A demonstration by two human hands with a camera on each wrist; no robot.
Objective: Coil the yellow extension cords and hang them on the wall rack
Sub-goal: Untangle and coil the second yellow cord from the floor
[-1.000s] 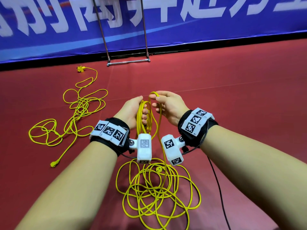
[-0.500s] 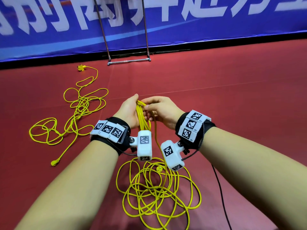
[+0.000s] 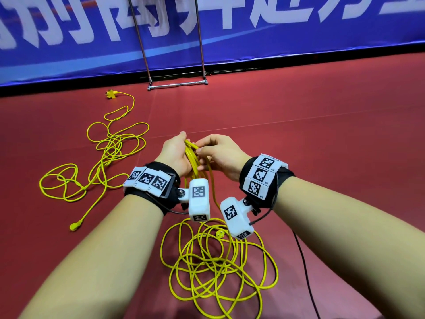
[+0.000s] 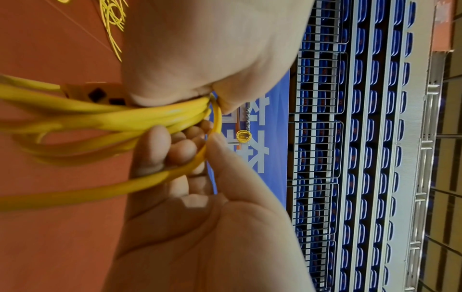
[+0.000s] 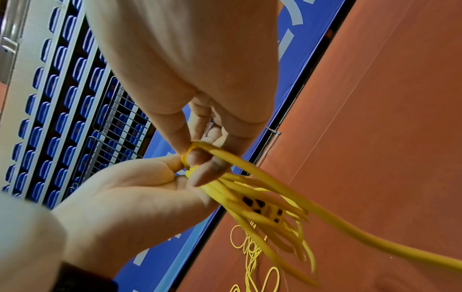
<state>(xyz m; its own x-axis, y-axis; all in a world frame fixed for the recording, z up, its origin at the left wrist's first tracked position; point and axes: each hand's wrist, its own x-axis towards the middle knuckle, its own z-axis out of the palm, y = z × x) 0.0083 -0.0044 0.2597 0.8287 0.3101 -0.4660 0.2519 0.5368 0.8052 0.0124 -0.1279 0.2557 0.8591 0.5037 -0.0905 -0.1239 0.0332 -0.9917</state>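
Several loops of the yellow cord (image 3: 192, 157) are bunching in the left hand (image 3: 173, 155), its fingers gripping them, while the right hand (image 3: 222, 156) is pinching a fresh loop against the bundle — better matching its size to the others, with the slack (image 3: 218, 268) trailing on the floor.

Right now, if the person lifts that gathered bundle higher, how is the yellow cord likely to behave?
Probably floppy: the yellow cord sags from the left hand into loose loops on the floor. It likely tangles or drags, since those loops overlap untidily. The coil may spring apart unless gripped; the right hand pinches a single strand beside the held bundle.
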